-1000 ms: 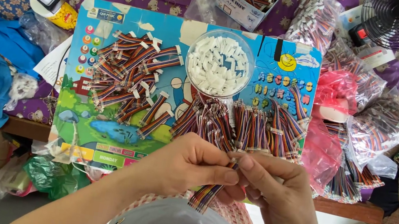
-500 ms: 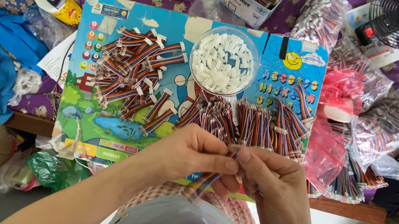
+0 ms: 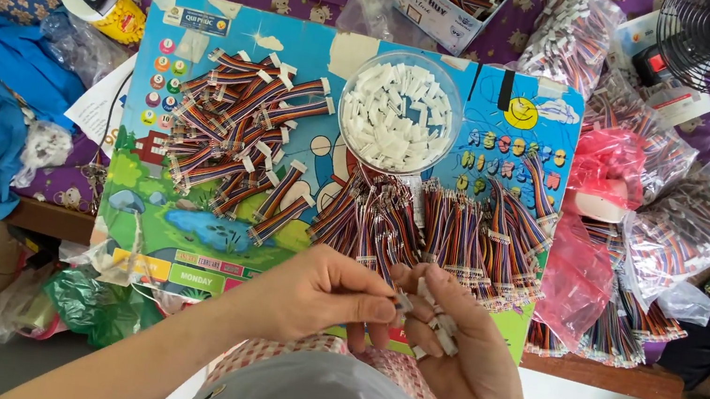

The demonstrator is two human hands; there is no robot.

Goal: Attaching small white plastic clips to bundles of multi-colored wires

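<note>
From the head view I saw my left hand [image 3: 316, 293] pinching the tip of a small white connector [image 3: 404, 302] between thumb and forefinger, just off the near edge of the desk [image 3: 603, 372]. My right hand [image 3: 456, 344] lay cupped and half-curled beneath it, cradling a few more loose white connector pieces [image 3: 441, 329] on its fingers. Whether a wire was already seated in the pinched piece I could not tell; the fingers hid that.

I judged the main risk was the loose pieces rolling off the tilted right palm into my lap, since nothing but the curl of the fingers held them. The pinch was also narrow, and a slick plastic housing could have twisted or popped out.

On the desk, a colourful, glossy play board [image 3: 179, 229] carried everything. Near its far edge sat a round clear bowl [image 3: 400, 114] of blocky white plastic housings. Toward the left lay a heap of finished cables [image 3: 237, 133], flat rainbow ribbons with white ends. Along the near right, bare-ended ribbon wires [image 3: 454, 234] lay fanned out, thin and flexible. Crinkly clear and pink bags [image 3: 599, 248] crowded the right edge.
</note>
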